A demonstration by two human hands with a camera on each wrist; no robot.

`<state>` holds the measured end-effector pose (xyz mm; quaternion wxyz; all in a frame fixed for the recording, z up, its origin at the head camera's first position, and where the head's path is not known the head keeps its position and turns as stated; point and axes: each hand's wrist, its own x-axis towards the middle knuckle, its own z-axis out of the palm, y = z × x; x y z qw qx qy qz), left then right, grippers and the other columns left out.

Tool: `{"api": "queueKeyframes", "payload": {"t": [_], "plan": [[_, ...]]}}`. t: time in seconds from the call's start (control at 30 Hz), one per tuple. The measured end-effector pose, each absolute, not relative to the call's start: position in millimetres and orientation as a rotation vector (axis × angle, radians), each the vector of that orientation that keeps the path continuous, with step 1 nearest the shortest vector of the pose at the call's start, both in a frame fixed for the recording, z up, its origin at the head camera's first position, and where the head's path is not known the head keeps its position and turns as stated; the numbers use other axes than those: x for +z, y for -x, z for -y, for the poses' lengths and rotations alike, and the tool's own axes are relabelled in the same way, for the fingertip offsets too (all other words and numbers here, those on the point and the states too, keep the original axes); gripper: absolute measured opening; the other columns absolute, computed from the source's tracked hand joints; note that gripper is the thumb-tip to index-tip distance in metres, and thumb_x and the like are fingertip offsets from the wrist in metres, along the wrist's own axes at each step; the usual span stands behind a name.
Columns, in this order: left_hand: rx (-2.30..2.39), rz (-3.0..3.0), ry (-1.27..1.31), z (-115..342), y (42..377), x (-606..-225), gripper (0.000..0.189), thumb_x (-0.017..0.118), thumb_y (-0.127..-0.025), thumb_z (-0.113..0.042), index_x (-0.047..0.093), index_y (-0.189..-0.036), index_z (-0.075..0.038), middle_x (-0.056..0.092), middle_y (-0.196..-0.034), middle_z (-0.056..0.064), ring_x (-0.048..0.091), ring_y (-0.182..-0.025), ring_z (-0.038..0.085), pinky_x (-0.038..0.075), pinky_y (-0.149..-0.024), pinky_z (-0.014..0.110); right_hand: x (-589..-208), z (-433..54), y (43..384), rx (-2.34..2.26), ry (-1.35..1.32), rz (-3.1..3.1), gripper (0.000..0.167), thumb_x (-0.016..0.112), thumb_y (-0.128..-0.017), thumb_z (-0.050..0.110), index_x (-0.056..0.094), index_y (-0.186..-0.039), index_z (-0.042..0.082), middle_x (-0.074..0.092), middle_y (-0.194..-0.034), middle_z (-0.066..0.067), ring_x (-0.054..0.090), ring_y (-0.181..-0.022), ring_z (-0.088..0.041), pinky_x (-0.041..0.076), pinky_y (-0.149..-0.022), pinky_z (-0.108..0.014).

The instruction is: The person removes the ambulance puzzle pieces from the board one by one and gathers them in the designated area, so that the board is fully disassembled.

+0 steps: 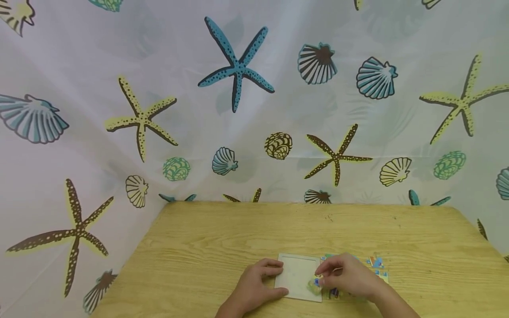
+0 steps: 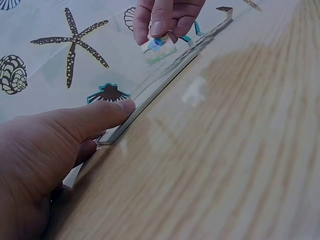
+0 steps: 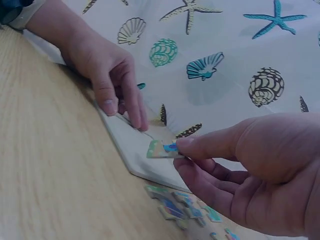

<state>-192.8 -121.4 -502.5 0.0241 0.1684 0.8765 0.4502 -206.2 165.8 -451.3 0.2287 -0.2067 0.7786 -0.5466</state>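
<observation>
A shallow white puzzle tray (image 1: 296,273) with a raised rim lies on the table. My left hand (image 1: 251,287) rests at its left side, the thumb on the rim and the other fingers reaching over the edge, as the right wrist view shows. Between thumb and fingers, my right hand (image 1: 351,276) pinches a jigsaw piece (image 3: 160,149) over the tray's right part. The piece is pale green and yellow with a blue patch, and it is tilted. Beneath and beside the right hand lie several loose jigsaw pieces (image 3: 172,207), partly hidden by it in the head view.
The wood-grain table (image 1: 207,238) runs back to a hanging white cloth (image 1: 270,115) printed with starfish and shells, which also encloses both sides. More colourful pieces (image 1: 375,262) lie to the right of the tray, close to the right wrist.
</observation>
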Motion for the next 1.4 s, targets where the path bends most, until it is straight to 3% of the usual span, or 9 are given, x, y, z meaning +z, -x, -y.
{"api": "queueKeyframes", "payload": {"t": [0.33, 0.57, 0.7, 0.93, 1.03, 1.4], "plan": [[1.410, -2.711, -0.527, 121.2, 191.7, -501.6, 0.055, 0.088, -0.074, -0.038, 0.074, -0.119, -0.010, 0.066, -0.128, -0.010, 0.059, -0.127, 0.025, 0.046, -0.107, 0.047, -440.1, -193.1, 217.2, -1.566, 0.507, -2.055, 0.042, 0.068, -0.096, 0.018, 0.059, -0.127, -0.008, 0.058, -0.095, -0.003, 0.059, -0.087, -0.015, 0.058, -0.082, -0.034], [1.417, -2.716, -0.535, 121.4, 193.3, -503.5, 0.054, 0.088, -0.074, -0.038, 0.074, -0.119, -0.010, 0.066, -0.128, -0.011, 0.059, -0.127, 0.024, 0.047, -0.106, 0.044, -436.6, -212.4, 222.8, -1.553, 0.549, -2.052, 0.046, 0.064, -0.098, 0.016, 0.054, -0.135, -0.010, 0.056, -0.094, -0.001, 0.057, -0.086, -0.013, 0.057, -0.080, -0.034], [1.424, -2.709, -0.545, 121.5, 193.6, -503.0, 0.054, 0.088, -0.075, -0.038, 0.074, -0.119, -0.010, 0.066, -0.128, -0.011, 0.058, -0.127, 0.025, 0.047, -0.106, 0.045, -435.2, -222.6, 223.8, -1.550, 0.503, -2.070, 0.047, 0.066, -0.097, 0.019, 0.056, -0.134, -0.007, 0.057, -0.099, -0.002, 0.060, -0.086, -0.011, 0.056, -0.077, -0.030], [1.419, -2.691, -0.519, 121.6, 193.5, -502.9, 0.055, 0.088, -0.075, -0.039, 0.073, -0.119, -0.011, 0.065, -0.129, -0.010, 0.057, -0.128, 0.026, 0.046, -0.107, 0.048, -436.1, -247.2, 228.9, -1.594, 0.461, -2.012, 0.047, 0.066, -0.097, 0.018, 0.054, -0.133, -0.010, 0.059, -0.109, -0.009, 0.068, -0.099, -0.019, 0.058, -0.089, -0.037], [1.419, -2.691, -0.516, 122.0, 193.0, -503.2, 0.054, 0.088, -0.075, -0.040, 0.073, -0.120, -0.012, 0.065, -0.129, -0.011, 0.057, -0.128, 0.026, 0.046, -0.107, 0.048, -436.9, -258.6, 231.0, -1.593, 0.444, -2.022, 0.046, 0.066, -0.098, 0.019, 0.054, -0.131, -0.010, 0.059, -0.110, -0.009, 0.068, -0.099, -0.019, 0.058, -0.089, -0.037], [1.430, -2.688, -0.524, 121.6, 192.6, -501.9, 0.053, 0.088, -0.075, -0.039, 0.074, -0.119, -0.013, 0.066, -0.129, -0.011, 0.057, -0.128, 0.026, 0.045, -0.107, 0.049, -441.3, -288.0, 231.5, -1.520, 0.515, -1.993, 0.030, 0.063, -0.099, 0.014, 0.060, -0.117, -0.009, 0.066, -0.102, -0.007, 0.069, -0.093, -0.018, 0.060, -0.082, -0.033]]}}
